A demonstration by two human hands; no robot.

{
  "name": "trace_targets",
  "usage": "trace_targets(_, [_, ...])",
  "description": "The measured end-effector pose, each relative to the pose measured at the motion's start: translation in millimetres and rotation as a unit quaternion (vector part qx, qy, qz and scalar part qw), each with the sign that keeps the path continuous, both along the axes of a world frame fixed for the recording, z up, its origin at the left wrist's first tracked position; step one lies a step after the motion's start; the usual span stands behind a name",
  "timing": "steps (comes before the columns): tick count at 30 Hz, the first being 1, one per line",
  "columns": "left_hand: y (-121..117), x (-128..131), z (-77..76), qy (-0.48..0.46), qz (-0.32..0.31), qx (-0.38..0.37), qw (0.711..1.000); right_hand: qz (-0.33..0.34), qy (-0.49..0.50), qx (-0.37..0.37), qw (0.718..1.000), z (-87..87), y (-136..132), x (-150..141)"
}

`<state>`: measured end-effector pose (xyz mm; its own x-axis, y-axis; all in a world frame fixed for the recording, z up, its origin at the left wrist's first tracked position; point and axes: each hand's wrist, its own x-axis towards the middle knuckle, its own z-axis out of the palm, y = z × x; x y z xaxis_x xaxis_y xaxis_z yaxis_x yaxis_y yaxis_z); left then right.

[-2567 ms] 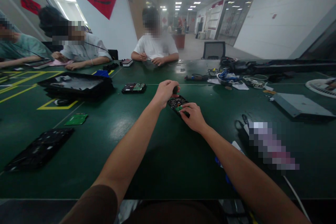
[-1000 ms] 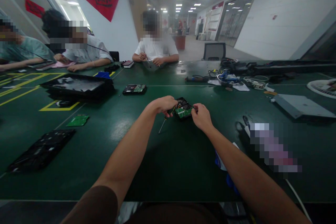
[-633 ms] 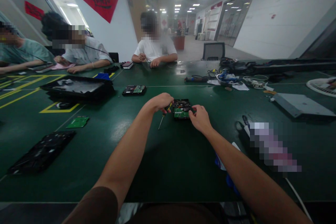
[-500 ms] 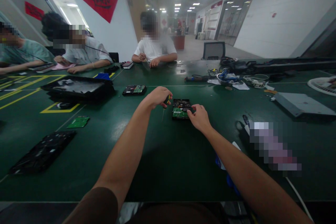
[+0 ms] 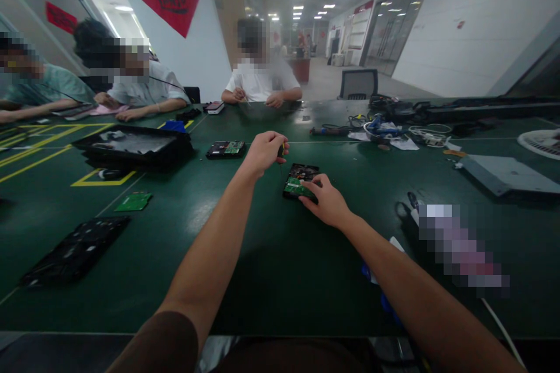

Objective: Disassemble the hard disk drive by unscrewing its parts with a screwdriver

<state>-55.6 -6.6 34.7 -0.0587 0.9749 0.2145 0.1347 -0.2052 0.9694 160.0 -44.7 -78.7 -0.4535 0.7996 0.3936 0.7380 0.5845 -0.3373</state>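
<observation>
On the green table in front of me lies a hard drive (image 5: 301,172), a black case with a green circuit board (image 5: 296,186) on its near half. The fingers of my right hand (image 5: 329,201) grip its near right corner, covering part of the board. Just left of and above the drive, my left hand (image 5: 266,150) is closed round a small screwdriver (image 5: 282,151) with a black and yellow handle. Its thin shaft points down toward the drive's left side; the tip is too faint to place exactly.
Another hard drive (image 5: 226,149) lies beyond my left forearm. To the left are a black tray (image 5: 131,148), a loose green circuit board (image 5: 133,201) and a black plastic panel (image 5: 76,249). A grey metal box (image 5: 510,175) and cables (image 5: 380,126) are at right. Co-workers sit across the table.
My left hand has risen slightly with the screwdriver. The hard drive has turned a little, and my right hand has slid farther over its near corner. The opposite person's hand moved right.
</observation>
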Motion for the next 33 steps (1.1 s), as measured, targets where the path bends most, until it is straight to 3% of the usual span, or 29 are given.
trace_targets(7, [2,3,-2.6,-0.008,0.0,0.008,1.0,0.004,-0.078,0.022,0.997,-0.3,1,-5])
trace_targets(33, [5,11,-12.4,0.018,-0.036,0.004,0.999,-0.024,-0.15,0.008,0.988,3.9,9,-1])
